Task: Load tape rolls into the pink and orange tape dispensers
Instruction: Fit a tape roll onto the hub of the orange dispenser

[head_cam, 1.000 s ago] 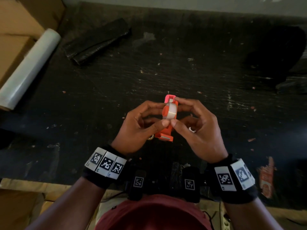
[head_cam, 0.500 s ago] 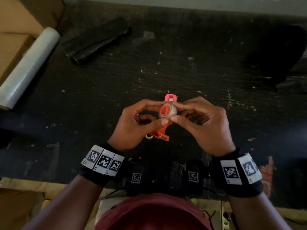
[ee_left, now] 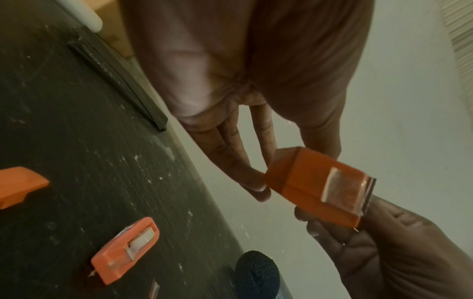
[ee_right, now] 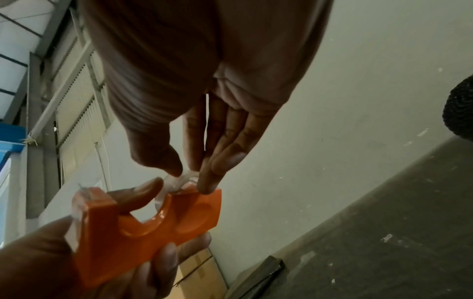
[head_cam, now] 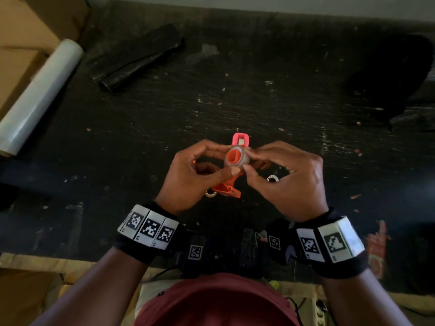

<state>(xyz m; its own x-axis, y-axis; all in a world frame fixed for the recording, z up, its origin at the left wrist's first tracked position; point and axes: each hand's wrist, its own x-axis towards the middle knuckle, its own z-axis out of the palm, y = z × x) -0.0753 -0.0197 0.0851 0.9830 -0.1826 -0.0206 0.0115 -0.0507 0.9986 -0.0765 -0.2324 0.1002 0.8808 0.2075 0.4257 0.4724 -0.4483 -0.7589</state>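
I hold the orange tape dispenser (head_cam: 227,188) just above the black table (head_cam: 259,102). A clear tape roll (head_cam: 243,156) with an orange core sits at its upper end, its flat face turned up. My left hand (head_cam: 220,161) grips the dispenser body (ee_right: 143,228), thumb on top and fingers beneath. My right hand (head_cam: 249,158) pinches the roll (ee_right: 179,181) between thumb and fingers. The cutter end (ee_left: 343,188) carries a strip of clear tape. The pink dispenser (head_cam: 235,137) lies on the table just beyond my hands, with a white roll showing inside it (ee_left: 112,261).
Two small tape rolls (head_cam: 272,178) (head_cam: 210,193) lie on the table by my hands, and another orange piece (ee_left: 18,186) lies nearby. A film roll (head_cam: 40,95) and cardboard boxes (head_cam: 23,24) are at the far left. A folded black bag (head_cam: 134,60) and a dark cloth (head_cam: 388,74) are at the back.
The dispenser has turned in my hands, so the roll went from edge-on to face-up. My right hand has swung out to the right.
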